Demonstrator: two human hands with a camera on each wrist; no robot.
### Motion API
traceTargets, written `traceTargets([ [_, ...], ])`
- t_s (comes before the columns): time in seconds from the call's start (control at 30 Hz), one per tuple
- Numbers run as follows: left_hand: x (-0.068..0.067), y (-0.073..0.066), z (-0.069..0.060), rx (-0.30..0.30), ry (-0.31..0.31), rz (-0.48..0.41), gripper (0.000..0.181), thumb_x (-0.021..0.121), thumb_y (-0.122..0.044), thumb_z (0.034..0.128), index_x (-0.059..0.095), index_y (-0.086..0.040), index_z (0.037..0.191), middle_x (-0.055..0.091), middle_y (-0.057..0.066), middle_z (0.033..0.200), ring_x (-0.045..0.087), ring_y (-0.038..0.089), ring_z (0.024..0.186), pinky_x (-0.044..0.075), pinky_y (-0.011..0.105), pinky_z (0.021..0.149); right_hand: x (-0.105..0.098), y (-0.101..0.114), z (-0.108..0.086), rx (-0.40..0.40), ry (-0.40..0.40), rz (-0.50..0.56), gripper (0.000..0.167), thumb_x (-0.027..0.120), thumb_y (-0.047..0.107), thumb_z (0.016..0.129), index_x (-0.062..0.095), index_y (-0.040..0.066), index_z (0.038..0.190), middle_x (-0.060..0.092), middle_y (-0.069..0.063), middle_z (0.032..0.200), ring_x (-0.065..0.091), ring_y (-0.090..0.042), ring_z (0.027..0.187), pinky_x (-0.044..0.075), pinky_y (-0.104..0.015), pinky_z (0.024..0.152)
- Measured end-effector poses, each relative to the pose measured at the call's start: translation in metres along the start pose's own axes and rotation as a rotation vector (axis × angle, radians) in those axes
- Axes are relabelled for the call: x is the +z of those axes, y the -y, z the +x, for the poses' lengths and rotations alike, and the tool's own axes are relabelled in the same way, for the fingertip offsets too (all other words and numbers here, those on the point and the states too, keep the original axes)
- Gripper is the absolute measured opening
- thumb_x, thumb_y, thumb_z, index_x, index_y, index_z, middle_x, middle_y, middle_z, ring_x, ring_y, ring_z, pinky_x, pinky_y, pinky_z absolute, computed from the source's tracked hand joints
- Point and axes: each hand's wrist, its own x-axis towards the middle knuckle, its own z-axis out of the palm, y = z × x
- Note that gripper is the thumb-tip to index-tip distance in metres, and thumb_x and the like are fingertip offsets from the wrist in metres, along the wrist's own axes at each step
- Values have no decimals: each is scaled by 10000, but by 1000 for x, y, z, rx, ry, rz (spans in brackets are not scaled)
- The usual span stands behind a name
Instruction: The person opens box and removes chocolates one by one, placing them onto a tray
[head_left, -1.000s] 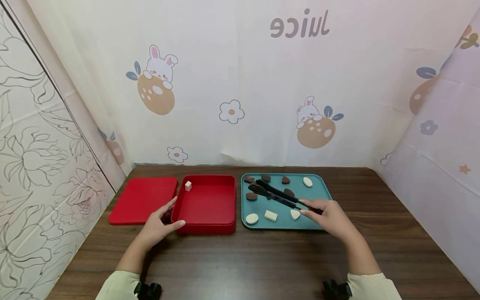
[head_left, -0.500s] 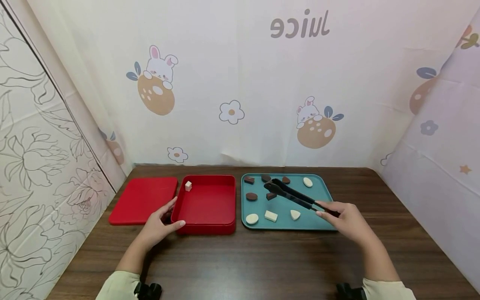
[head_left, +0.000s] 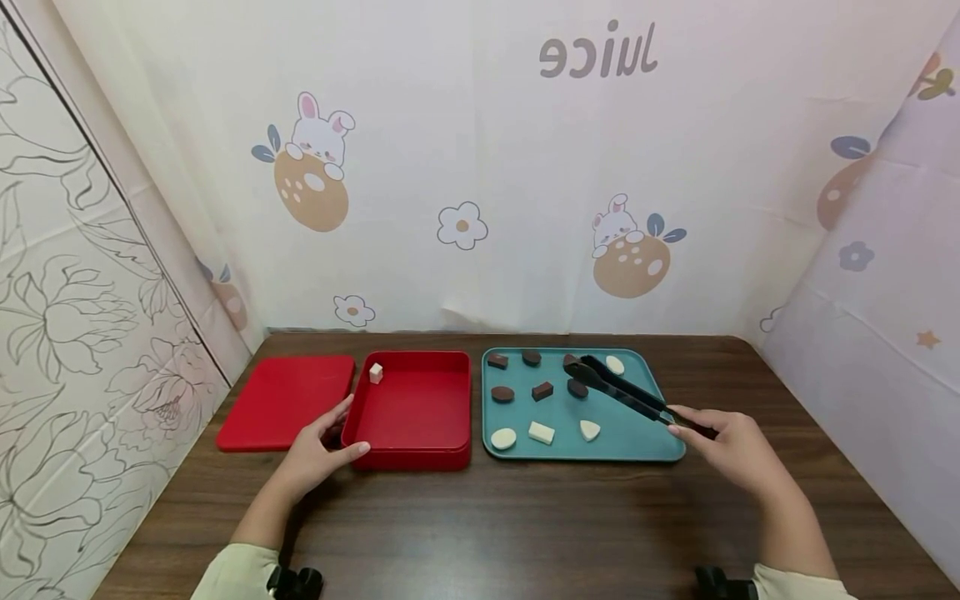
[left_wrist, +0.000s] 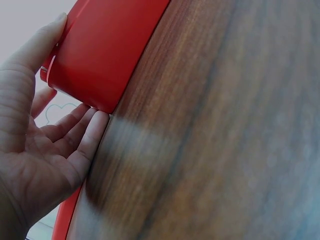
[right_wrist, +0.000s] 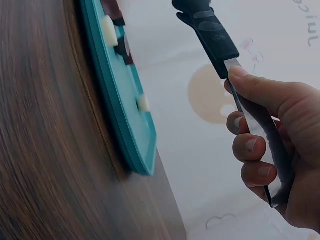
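My left hand (head_left: 318,454) holds the near left corner of a red box (head_left: 412,408), thumb at the front rim and fingers along its left side. In the left wrist view, the fingertips (left_wrist: 97,120) touch the box's lower edge. One small white cube (head_left: 377,372) lies in the box's far left corner. My right hand (head_left: 731,442) grips black tongs (head_left: 626,393) by the handle, above the right part of a teal tray (head_left: 622,446). The tongs' tips partly cover a dark chocolate piece (head_left: 572,360); whether they touch anything I cannot tell.
Several brown chocolates (head_left: 503,394) and white chocolates (head_left: 542,432) lie spread over the tray. A flat red lid (head_left: 288,402) rests left of the box on the wooden table (head_left: 480,533). Behind the table hangs a printed curtain (head_left: 465,150).
My right hand has moved the tongs rightward and slightly toward me over the tray, uncovering brown pieces at its left and middle. The left hand and box have stayed put.
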Motion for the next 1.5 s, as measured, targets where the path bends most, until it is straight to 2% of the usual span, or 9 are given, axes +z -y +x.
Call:
traceTargets([
  [0.13, -1, 2, 0, -2, 1, 3, 843, 759, -236, 858, 287, -90, 1540, 454, 223, 1425, 470, 355, 1218, 495, 380, 871, -6, -9, -3, 36, -1, -37, 470, 655, 338, 942, 638, 6, 1274, 609, -58, 721, 321, -87, 486, 342, -274, 420],
  [0.4, -2, -7, -4, -6, 2, -29, 837, 765, -213, 853, 298, -68, 1533, 453, 247, 1419, 463, 389, 1221, 495, 388, 872, -15, -21, -10, 107, 11, -133, 530, 629, 405, 948, 619, 4, 1295, 362, 36, 562, 270, -86, 468, 322, -276, 413],
  [0.6, -2, -2, -1, -14, -2, 0, 836, 759, -242, 858, 294, -112, 1541, 461, 211, 1422, 475, 350, 1213, 494, 372, 873, -19, -30, -15, 146, 36, -209, 558, 618, 436, 947, 614, 3, 1299, 401, 15, 595, 286, -119, 484, 309, -292, 432],
  [0.87, -5, -35, -14, 18, 10, -18, 820, 761, -200, 852, 313, -27, 1517, 477, 265, 1383, 502, 380, 1159, 504, 388, 849, -24, -39, -14, 189, 88, -248, 637, 587, 487, 949, 576, -32, 1319, 403, 17, 583, 300, -126, 481, 302, -308, 437],
  [1.13, -6, -44, -18, 9, 20, -22, 813, 764, -202, 851, 325, -29, 1513, 477, 263, 1388, 493, 386, 1179, 490, 417, 887, -25, -45, -10, 228, 127, -258, 675, 586, 505, 942, 556, -51, 1325, 536, -27, 645, 333, -165, 529, 290, -337, 467],
  [1.23, -6, -39, -16, 4, 23, -31, 824, 769, -210, 847, 321, -40, 1517, 470, 259, 1398, 485, 392, 1193, 486, 449, 904, -24, -45, -11, 225, 132, -252, 680, 592, 507, 936, 556, -50, 1326, 517, -23, 634, 321, -150, 506, 298, -332, 458],
  [1.3, -5, -26, -11, 4, 21, -30, 836, 768, -221, 848, 309, -62, 1527, 463, 246, 1409, 480, 385, 1203, 488, 459, 907, -23, -46, -11, 228, 140, -248, 684, 597, 505, 932, 551, -47, 1334, 444, -1, 589, 299, -134, 484, 304, -326, 448],
  [1.43, -2, -7, -3, 8, 12, -9, 844, 763, -230, 854, 291, -80, 1537, 460, 235, 1416, 481, 376, 1205, 490, 446, 900, -23, -46, -11, 232, 151, -242, 694, 599, 502, 932, 535, -53, 1344, 448, 14, 582, 288, -126, 484, 300, -326, 446],
  [1.5, -2, -7, -3, 9, 10, -6, 842, 761, -226, 856, 289, -73, 1536, 460, 239, 1414, 483, 377, 1202, 489, 436, 895, -23, -46, -11, 228, 152, -245, 692, 600, 492, 936, 529, -61, 1345, 456, 20, 578, 289, -126, 492, 298, -328, 454],
])
